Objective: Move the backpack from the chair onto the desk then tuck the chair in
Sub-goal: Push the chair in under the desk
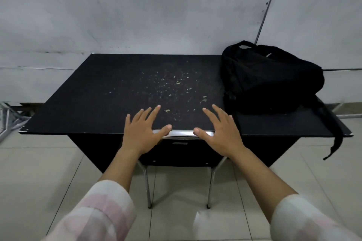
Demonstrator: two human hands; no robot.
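A black backpack lies on the right end of the black desk, one strap hanging over the right front corner. The black chair with chrome legs stands pushed under the desk, its chrome top rail level with the desk's front edge. My left hand and my right hand hover over the rail's two ends with fingers spread, thumbs near or on the rail. Neither hand holds anything.
Pale crumbs are scattered over the desk's middle. A grey wall stands right behind the desk. Metal framing lies on the floor at the left. The floor is pale tile.
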